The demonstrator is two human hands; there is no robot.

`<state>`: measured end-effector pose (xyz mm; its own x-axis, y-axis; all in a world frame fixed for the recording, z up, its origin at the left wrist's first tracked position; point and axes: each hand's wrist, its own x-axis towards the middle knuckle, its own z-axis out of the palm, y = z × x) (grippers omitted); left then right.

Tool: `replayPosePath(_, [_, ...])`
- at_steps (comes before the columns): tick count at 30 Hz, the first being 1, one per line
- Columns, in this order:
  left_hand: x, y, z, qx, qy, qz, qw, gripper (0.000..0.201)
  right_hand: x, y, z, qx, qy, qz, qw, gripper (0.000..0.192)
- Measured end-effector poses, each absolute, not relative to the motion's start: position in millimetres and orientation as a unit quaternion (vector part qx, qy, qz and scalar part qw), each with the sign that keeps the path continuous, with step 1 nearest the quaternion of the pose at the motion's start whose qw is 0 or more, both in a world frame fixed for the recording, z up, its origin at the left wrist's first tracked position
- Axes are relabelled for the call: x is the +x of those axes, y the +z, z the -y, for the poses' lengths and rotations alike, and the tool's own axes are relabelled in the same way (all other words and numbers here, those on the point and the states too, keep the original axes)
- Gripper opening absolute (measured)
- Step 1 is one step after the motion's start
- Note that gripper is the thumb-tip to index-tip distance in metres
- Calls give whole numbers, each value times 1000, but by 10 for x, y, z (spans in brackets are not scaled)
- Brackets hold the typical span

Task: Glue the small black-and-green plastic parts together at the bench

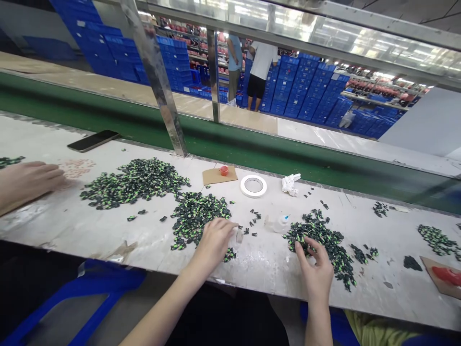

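a whitish bench bears heaped dark parts, a tape roll, a phone.

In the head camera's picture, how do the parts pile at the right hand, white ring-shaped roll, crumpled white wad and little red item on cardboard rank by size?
Largest to smallest, as they look:
1. Parts pile
2. White roll
3. Crumpled wad
4. Red item
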<state>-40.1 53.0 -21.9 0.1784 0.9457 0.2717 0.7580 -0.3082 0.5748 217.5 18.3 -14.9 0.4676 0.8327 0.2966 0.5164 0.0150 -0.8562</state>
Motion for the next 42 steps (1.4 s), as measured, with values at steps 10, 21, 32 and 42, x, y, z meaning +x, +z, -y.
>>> replayPosePath(10, [-381, -238, -855, 790, 165, -580, 111, 11, 1944, -412, -734, -685, 96, 580, 430, 54])
replayPosePath(21, [-342, -143, -552, 753, 195, -593, 209, 7, 1826, -183, -394, -591, 363, 457, 557, 40])
replayPosePath(32, [-266, -239, -531, 746, 251, -564, 251, 20, 1689, -309, -246, -601, 385, 348, 608, 36])
replayPosePath(42, [-237, -305, -486, 730, 274, -571, 257, 15, 1543, -281, -257, -641, 338, 419, 547, 43])
